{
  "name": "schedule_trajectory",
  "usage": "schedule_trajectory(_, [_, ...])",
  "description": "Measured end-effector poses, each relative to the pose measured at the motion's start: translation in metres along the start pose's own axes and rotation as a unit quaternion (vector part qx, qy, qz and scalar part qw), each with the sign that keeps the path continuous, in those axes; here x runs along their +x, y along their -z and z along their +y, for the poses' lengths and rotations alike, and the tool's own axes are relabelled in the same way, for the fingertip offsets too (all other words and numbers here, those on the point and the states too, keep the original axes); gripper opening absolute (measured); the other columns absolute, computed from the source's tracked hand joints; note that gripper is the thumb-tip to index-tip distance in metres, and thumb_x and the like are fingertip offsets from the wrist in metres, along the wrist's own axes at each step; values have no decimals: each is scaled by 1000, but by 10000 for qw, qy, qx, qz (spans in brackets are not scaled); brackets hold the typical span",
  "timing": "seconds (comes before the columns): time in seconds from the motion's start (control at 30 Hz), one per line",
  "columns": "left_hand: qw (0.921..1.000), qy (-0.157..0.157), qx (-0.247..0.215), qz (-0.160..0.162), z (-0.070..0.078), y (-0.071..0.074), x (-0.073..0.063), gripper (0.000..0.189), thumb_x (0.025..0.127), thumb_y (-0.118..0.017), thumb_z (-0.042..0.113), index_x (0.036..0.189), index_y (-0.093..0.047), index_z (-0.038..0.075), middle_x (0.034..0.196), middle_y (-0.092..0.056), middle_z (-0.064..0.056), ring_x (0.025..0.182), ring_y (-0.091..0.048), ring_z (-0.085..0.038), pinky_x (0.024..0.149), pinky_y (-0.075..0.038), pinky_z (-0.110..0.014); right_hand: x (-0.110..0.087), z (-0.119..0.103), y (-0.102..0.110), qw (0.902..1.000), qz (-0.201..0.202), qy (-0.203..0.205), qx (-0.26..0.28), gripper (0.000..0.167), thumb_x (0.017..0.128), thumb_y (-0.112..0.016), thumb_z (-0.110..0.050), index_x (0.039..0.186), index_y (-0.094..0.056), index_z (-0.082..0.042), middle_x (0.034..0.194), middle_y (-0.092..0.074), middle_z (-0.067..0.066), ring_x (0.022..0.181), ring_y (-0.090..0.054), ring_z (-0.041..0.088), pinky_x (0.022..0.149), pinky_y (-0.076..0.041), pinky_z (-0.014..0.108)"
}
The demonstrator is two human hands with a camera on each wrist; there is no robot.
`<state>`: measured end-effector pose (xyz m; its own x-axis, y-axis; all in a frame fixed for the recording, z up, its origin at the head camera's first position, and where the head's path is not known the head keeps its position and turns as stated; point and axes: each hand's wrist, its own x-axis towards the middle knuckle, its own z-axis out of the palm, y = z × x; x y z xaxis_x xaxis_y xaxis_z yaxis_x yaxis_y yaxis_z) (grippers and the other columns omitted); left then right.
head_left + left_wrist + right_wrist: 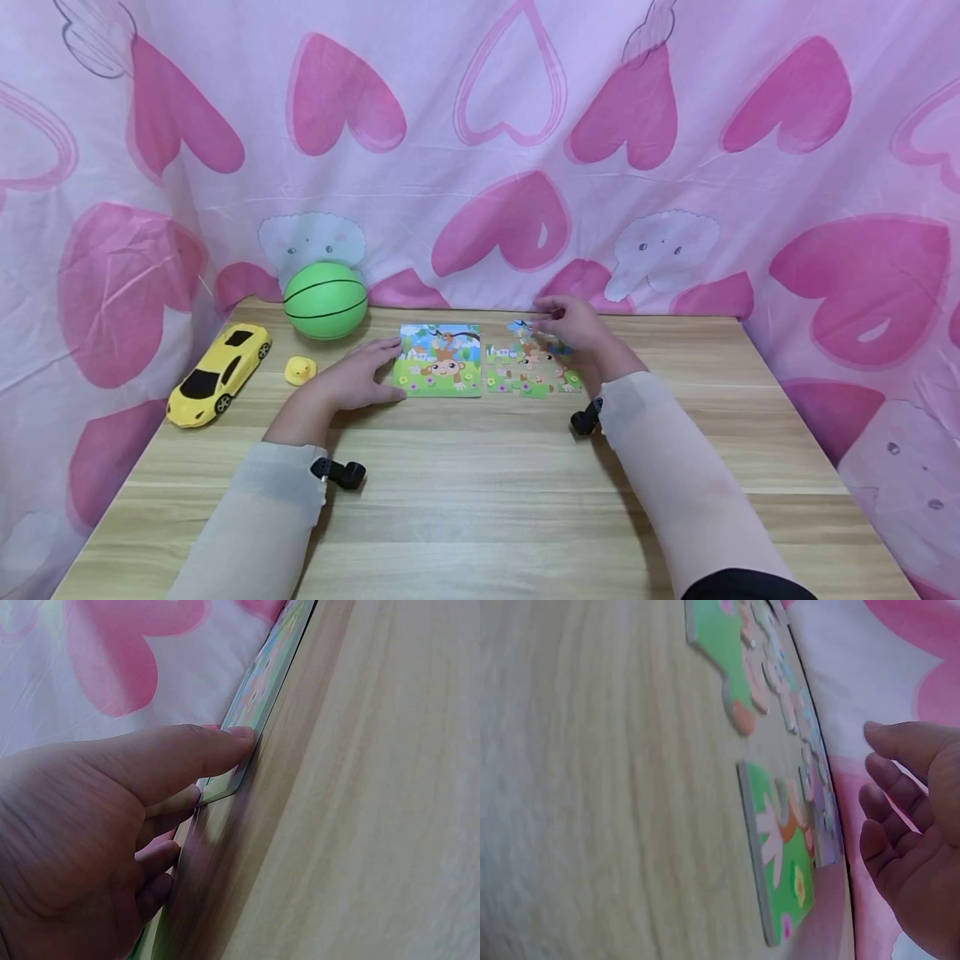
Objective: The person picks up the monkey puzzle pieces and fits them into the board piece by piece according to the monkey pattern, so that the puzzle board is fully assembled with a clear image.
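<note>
A square picture board (438, 362) printed with a cartoon monkey lies on the wooden table. My left hand (362, 375) rests at its left side, fingers extended along the edge. In the left wrist view, the thumb (217, 746) lies on the board's near corner. To the right are jigsaw pieces (504, 382) with the same monkey picture, laid out with gaps between them. My right hand (577, 327) is over the upper right of these pieces, hiding some. The right wrist view shows its fingers (892, 787) loosely bent with nothing between them, above a green corner piece (787, 877).
Left of the board are a green ball (326, 302), a small yellow rubber duck (300, 371) and a yellow toy car (217, 375). A pink heart-patterned cloth (420, 183) hangs behind and beside the wooden table (480, 500). Black wrist cameras (341, 473) sit on both sleeves.
</note>
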<state>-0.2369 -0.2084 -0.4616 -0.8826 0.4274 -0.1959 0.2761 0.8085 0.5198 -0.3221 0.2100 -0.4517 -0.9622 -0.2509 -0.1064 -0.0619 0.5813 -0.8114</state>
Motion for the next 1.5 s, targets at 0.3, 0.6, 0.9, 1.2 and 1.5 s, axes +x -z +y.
schedule_trajectory(0.3, [9999, 90, -38, -31, 0, -2, -1, 91, 95, -79, 44, 168, -35, 13, 181, -21, -7, 168, -15, -42, 135, -18, -65, 3, 7, -3, 9970, -341, -456, 522, 44, 100, -75, -9, 143, -66, -9, 133, -65, 15, 114, -63, 32, 95, -64, 39])
schedule_trajectory(0.6, [9999, 122, -43, -35, 2, -1, -2, 91, 95, -79, 44, 168, -35, 12, 181, -22, -8, 168, -14, -43, 135, -18, -66, 9, 11, -10, 9924, -567, -641, 880, 47, 101, -71, -4, 147, -61, -6, 142, -60, 18, 113, -66, 31, 92, -63, 32])
schedule_trajectory(0.9, [9999, 151, -55, -54, 5, 0, -3, 91, 95, -79, 45, 168, -35, 13, 181, -22, -8, 167, -15, -43, 134, -19, -66, 12, 9, -10, 9971, -525, -473, 265, 46, 102, -70, -4, 147, -62, -6, 143, -61, 19, 122, -63, 32, 105, -61, 42])
schedule_trajectory(1.2, [9997, 209, -51, -93, 4, 1, -2, 92, 95, -79, 44, 169, -34, 14, 182, -20, -6, 168, -13, -42, 135, -19, -66, 14, 5, -11, 9971, -371, -578, 332, 50, 98, -74, 0, 146, -64, -5, 139, -61, 17, 124, -58, 31, 108, -59, 44])
schedule_trajectory(1.5, [9998, 183, -37, -83, 4, 1, -1, 92, 95, -79, 45, 169, -34, 13, 181, -21, -7, 168, -14, -43, 134, -19, -66, 13, 1, -14, 9992, -93, -227, -300, 45, 95, -76, -1, 140, -69, -6, 120, -65, 13, 106, -56, 27, 89, -57, 32])
